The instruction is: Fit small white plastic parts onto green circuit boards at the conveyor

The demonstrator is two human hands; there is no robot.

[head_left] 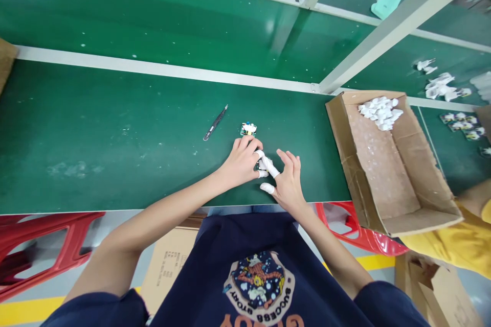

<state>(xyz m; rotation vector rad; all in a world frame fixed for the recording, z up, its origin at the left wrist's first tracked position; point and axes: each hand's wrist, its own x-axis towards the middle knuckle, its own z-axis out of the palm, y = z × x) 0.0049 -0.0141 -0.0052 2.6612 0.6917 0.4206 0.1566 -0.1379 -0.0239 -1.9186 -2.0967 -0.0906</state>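
Between the thumb and index finger of my left hand is a small circuit board, mostly hidden by fingers. White finger cots cover those fingertips. My right hand also wears white cots on its thumb and index finger. Its index fingertip touches the held board from above, while the thumb stays apart and the other fingers are spread. A second circuit board with white and yellow parts lies just beyond my left fingers. Black tweezers rest to the left of it on the green table.
An open cardboard box stands at the right, with a heap of white pieces inside. Beyond it lie more circuit boards and white parts. A slanting metal post rises behind the box. A person's yellow sleeve shows at right.
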